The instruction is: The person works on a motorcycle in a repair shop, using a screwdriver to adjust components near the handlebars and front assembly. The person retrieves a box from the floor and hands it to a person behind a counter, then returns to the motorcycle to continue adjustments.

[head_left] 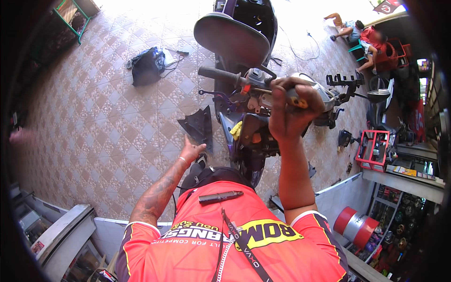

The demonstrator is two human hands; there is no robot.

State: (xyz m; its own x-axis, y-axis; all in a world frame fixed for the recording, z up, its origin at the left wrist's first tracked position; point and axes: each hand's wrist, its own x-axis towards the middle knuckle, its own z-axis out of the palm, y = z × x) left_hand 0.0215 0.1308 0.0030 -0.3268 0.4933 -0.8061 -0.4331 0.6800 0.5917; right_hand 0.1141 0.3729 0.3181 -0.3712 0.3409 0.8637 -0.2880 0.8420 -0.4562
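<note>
My right hand (290, 110) is raised over the handlebar of a purple scooter (249, 141) with its covers removed. It is shut on a screwdriver with an orange and black handle (297, 99), beside the left handlebar grip (218, 74). My left hand (190, 151) reaches forward to the lower edge of a black plastic panel (199, 124) beside the scooter. Thumb and fingers seem to pinch its bottom corner. A dark tool bit (221, 196) lies on the chest of my orange shirt.
The scooter's raised seat (232, 30) stands ahead. A black bag (147, 66) lies on the patterned tile floor to the left. A red crate (374, 149) and a red and silver drum (352, 225) are at right. Two people sit at the far right (364, 35).
</note>
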